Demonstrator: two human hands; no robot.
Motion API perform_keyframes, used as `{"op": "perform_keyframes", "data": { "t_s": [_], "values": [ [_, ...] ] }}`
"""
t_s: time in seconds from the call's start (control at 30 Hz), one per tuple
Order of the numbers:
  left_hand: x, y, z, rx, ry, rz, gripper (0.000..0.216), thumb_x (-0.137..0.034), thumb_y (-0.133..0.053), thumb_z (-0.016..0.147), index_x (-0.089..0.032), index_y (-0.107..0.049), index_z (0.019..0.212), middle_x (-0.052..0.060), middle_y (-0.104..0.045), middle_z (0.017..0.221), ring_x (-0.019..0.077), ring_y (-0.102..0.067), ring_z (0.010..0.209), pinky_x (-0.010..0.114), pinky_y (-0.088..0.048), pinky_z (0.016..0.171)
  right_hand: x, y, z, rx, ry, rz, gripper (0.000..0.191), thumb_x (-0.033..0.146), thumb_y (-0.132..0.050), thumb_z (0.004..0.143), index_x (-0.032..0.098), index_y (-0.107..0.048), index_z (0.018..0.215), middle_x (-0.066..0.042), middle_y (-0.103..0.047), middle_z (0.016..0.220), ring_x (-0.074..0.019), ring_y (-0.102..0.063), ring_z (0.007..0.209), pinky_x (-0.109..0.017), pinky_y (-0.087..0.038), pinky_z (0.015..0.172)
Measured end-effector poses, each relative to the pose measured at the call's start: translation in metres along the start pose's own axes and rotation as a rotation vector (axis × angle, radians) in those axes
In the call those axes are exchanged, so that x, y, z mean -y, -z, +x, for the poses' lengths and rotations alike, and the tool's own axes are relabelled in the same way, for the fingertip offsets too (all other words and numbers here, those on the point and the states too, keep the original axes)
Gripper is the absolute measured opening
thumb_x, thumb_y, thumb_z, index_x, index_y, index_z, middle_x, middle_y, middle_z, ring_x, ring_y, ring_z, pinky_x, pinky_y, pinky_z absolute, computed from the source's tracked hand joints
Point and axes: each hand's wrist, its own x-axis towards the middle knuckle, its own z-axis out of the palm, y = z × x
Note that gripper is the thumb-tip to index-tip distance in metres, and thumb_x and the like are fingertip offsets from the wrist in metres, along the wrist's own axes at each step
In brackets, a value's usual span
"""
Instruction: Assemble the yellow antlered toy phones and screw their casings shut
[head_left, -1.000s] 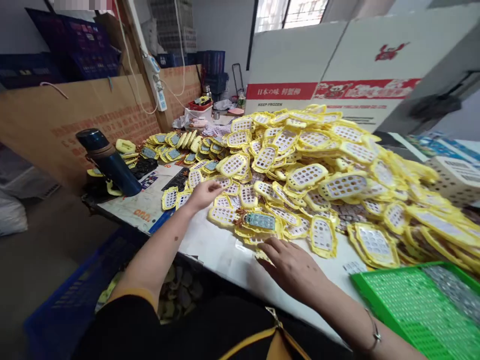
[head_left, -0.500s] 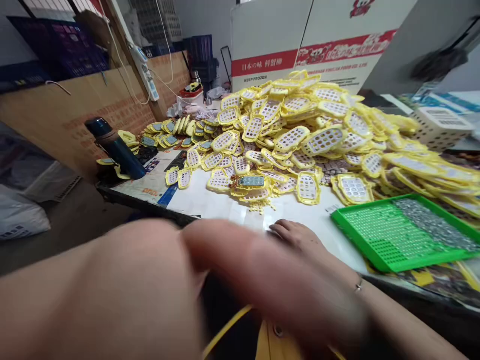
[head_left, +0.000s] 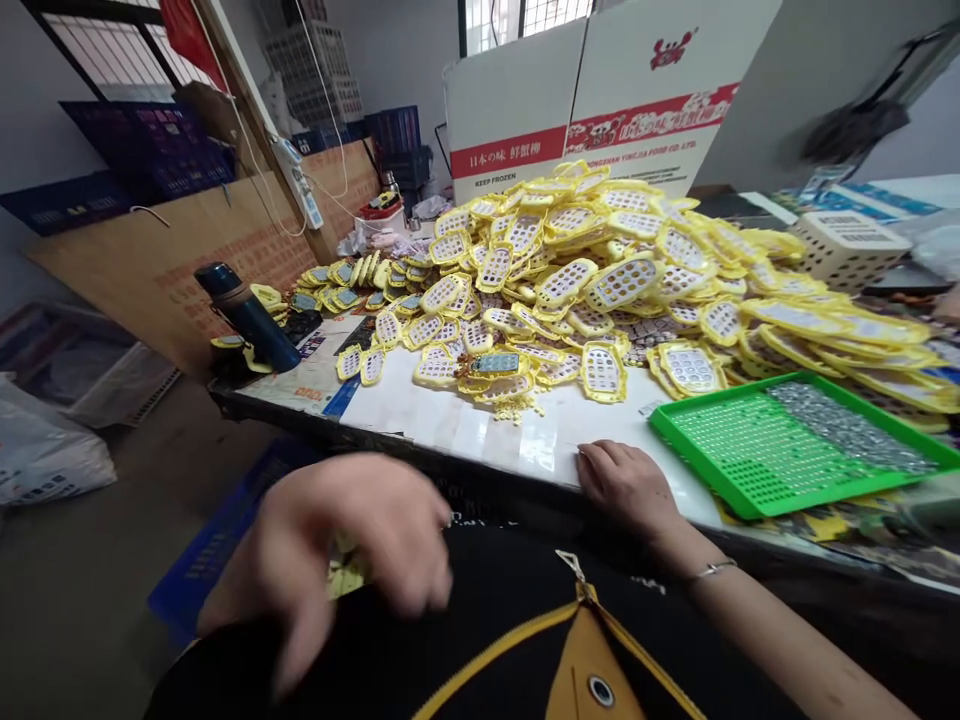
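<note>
The right hand (head_left: 630, 485) lies loosely at the near edge of the table (head_left: 435, 418), palm down, fingers slightly bent; I see no object in it, so its grip looks released; the left hand (head_left: 360, 540) is in the air before the body, below the table edge, and it is blurred; its thumb stands apart from the bent fingers, some yellow shows in the gap, and I cannot tell if this is a thing held or a thing lying behind

The yellow pieces (head_left: 626, 282) make a high heap across the middle of the table, well apart from both hands; they are oval, with wavy rim and rows of holes; on the near side of the heap lies one yellow piece with a blue-grey panel (head_left: 497, 363), and just in front of it are small yellow crumbs (head_left: 511, 410); near the right hand is the green tray (head_left: 727, 430), with small grey bits (head_left: 855, 430) gathered toward its far side

By my judgement, each piece is light and thin, probably moulded plastic, rather stiff but able to bend a little; the surface could be smooth and slide on its neighbours, so a pull from low in the heap may bring others down; the wavy rim and the thin bars between holes seem the weakest parts; better to pinch one piece by its two long sides, thumb against fingers, lifting from the top, without pressing the panel
</note>
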Motion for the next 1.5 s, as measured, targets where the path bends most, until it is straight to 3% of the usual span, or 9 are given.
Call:
{"op": "perform_keyframes", "data": {
  "t_s": [0.1, 0.17, 0.27, 0.33, 0.7, 0.9, 1.17, 1.37, 1.5],
  "values": [
    [0.06, -0.035, 0.087, -0.037, 0.064, 0.123, 0.037, -0.058, -0.062, 0.078, -0.023, -0.067, 0.066, 0.003, -0.065, 0.06, 0.0175, -0.059, 0.058, 0.03, -0.043, 0.056, 0.001, -0.001, 0.002, 0.062, -0.019, -0.025, 0.022, 0.018, -0.049, 0.091, 0.015, -0.068, 0.078, -0.008, -0.065, 0.071, -0.0181, -0.053, 0.065, -0.031, -0.035, 0.065],
    [0.091, -0.07, 0.12, -0.121, 0.111, 0.253, 0.045, -0.054, -0.058, 0.081, -0.021, -0.055, 0.051, 0.002, -0.057, 0.051, 0.0146, -0.052, 0.053, 0.027, -0.036, 0.053, 0.0, -0.003, 0.002, 0.149, -0.052, -0.036, 0.024, 0.02, -0.049, 0.091, 0.016, -0.068, 0.078, -0.008, -0.066, 0.073, -0.0186, -0.052, 0.068, -0.032, -0.033, 0.066],
    [0.118, -0.112, 0.134, -0.135, 0.126, 0.267, 0.049, -0.052, -0.055, 0.083, -0.021, -0.046, 0.047, 0.002, -0.051, 0.048, 0.015, -0.049, 0.052, 0.028, -0.028, 0.051, -0.004, -0.006, 0.003, 0.271, -0.116, -0.046, 0.026, 0.022, -0.046, 0.092, 0.015, -0.068, 0.082, -0.009, -0.067, 0.079, -0.0201, -0.051, 0.071, -0.034, -0.031, 0.068],
    [0.126, -0.125, 0.133, -0.142, 0.132, 0.273, 0.049, -0.051, -0.053, 0.085, -0.021, -0.044, 0.047, 0.002, -0.05, 0.048, 0.0152, -0.047, 0.051, 0.029, -0.025, 0.051, -0.006, -0.007, 0.005, 0.325, -0.148, -0.041, 0.027, 0.021, -0.044, 0.093, 0.015, -0.068, 0.082, -0.01, -0.066, 0.081, -0.0204, -0.05, 0.073, -0.034, -0.03, 0.068],
    [0.132, -0.133, 0.135, -0.188, 0.114, 0.335, 0.046, -0.047, -0.052, 0.089, -0.021, -0.05, 0.05, 0.003, -0.054, 0.051, 0.0157, -0.049, 0.053, 0.03, -0.026, 0.052, -0.009, -0.003, 0.003, 0.37, -0.177, 0.009, 0.026, 0.021, -0.044, 0.092, 0.016, -0.067, 0.083, -0.011, -0.066, 0.082, -0.0225, -0.048, 0.075, -0.035, -0.029, 0.07],
    [0.118, -0.134, 0.135, -0.135, 0.188, 0.281, 0.046, -0.048, -0.05, 0.09, -0.021, -0.053, 0.053, 0.001, -0.055, 0.053, 0.014, -0.05, 0.053, 0.028, -0.033, 0.054, -0.007, 0.0, 0.001, 0.239, -0.079, -0.013, 0.018, 0.018, -0.05, 0.09, 0.017, -0.066, 0.082, -0.008, -0.067, 0.077, -0.0218, -0.05, 0.072, -0.034, -0.033, 0.069],
    [0.108, -0.142, 0.146, -0.014, 0.088, 0.296, 0.042, -0.047, -0.057, 0.087, -0.021, -0.055, 0.054, 0.002, -0.061, 0.058, 0.0157, -0.055, 0.058, 0.029, -0.028, 0.052, -0.008, 0.002, 0.0, 0.229, -0.092, 0.05, 0.015, 0.018, -0.051, 0.091, 0.016, -0.066, 0.088, -0.01, -0.07, 0.083, -0.0224, -0.053, 0.074, -0.034, -0.036, 0.07],
    [0.124, -0.133, 0.142, -0.155, 0.096, 0.338, 0.041, -0.046, -0.05, 0.092, -0.021, -0.058, 0.061, 0.003, -0.062, 0.06, 0.0162, -0.058, 0.06, 0.029, -0.038, 0.057, -0.009, -0.003, -0.002, 0.156, -0.08, 0.066, 0.01, 0.017, -0.055, 0.088, 0.016, -0.065, 0.089, -0.009, -0.07, 0.081, -0.0217, -0.055, 0.072, -0.034, -0.04, 0.069],
    [0.141, -0.122, 0.139, -0.291, 0.147, 0.37, 0.029, -0.042, -0.051, 0.092, -0.019, -0.066, 0.082, 0.009, -0.07, 0.082, 0.0221, -0.065, 0.083, 0.034, -0.047, 0.076, -0.008, -0.004, -0.003, 0.14, -0.079, 0.055, 0.01, 0.017, -0.056, 0.087, 0.017, -0.066, 0.089, -0.008, -0.071, 0.081, -0.0208, -0.059, 0.071, -0.034, -0.043, 0.068]
  ]
}}
